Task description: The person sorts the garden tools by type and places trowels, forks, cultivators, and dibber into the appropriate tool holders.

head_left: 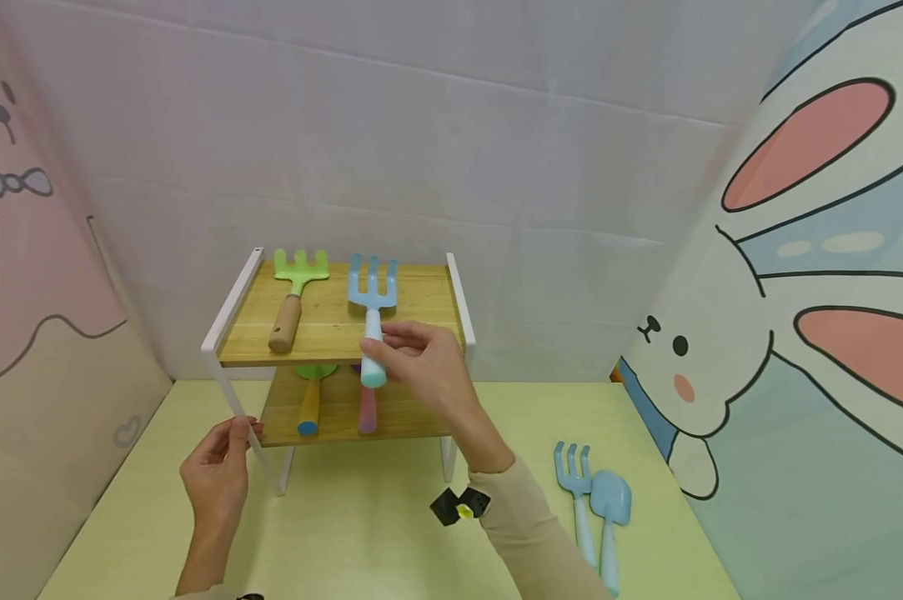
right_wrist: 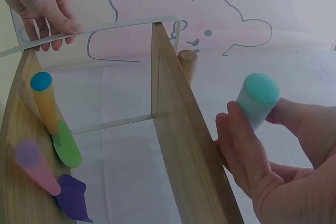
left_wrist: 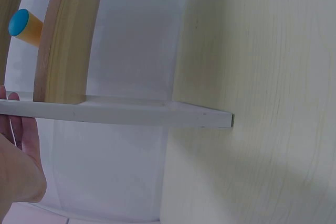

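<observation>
My right hand [head_left: 428, 362] pinches the pale handle of a blue toy garden fork [head_left: 373, 287] between thumb and fingers. The fork's tines lie over the top board of a two-tier wooden shelf [head_left: 331, 329], right of a green hand rake [head_left: 293, 300] with a wooden handle. In the right wrist view the handle's turquoise end [right_wrist: 262, 88] points at the camera. My left hand [head_left: 222, 467] grips the white front leg [left_wrist: 121, 113] on the shelf's left side, thumb and fingers around it.
On the lower board lie a green shovel with an orange handle [right_wrist: 44, 103] and a purple shovel with a pink handle [right_wrist: 39, 166]. A second blue fork [head_left: 574, 479] and a blue shovel [head_left: 610, 500] lie on the table [head_left: 511, 433] at right. Printed cloth surrounds the table.
</observation>
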{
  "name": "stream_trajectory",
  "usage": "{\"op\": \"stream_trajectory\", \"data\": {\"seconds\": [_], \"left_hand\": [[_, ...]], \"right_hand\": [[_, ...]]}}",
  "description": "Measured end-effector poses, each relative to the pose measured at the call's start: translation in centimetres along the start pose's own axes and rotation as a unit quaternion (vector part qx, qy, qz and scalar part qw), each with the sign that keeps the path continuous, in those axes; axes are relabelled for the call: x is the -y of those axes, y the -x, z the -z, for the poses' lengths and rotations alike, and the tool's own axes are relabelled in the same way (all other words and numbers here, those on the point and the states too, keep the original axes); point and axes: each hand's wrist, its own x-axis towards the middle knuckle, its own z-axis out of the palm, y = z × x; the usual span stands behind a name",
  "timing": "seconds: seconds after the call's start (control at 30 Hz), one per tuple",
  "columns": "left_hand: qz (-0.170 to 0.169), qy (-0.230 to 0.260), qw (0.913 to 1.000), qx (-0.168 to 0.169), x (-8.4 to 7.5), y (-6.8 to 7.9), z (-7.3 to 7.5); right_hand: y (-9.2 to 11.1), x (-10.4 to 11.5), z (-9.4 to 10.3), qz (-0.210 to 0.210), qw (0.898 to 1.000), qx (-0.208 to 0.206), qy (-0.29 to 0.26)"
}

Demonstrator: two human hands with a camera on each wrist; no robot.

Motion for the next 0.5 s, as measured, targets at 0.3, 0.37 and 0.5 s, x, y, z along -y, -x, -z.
{"op": "stream_trajectory", "data": {"seconds": [0.3,0.37,0.5], "left_hand": [[0.001,0.000,1.0000,0.000,0.0,0.0,0.0],[-0.001,-0.003,1.0000,0.000,0.0,0.0,0.0],[-0.003,-0.005,1.0000,0.000,0.1,-0.1,0.0]], "right_hand": [[-1.5,1.0,-0.5,-0.027,0.999,0.001,0.023],[-1.8,1.1,-0.6,-0.031,0.999,0.003,0.029],[-2.4,1.3,-0.7,-0.038,0.998,0.007,0.046]]}}
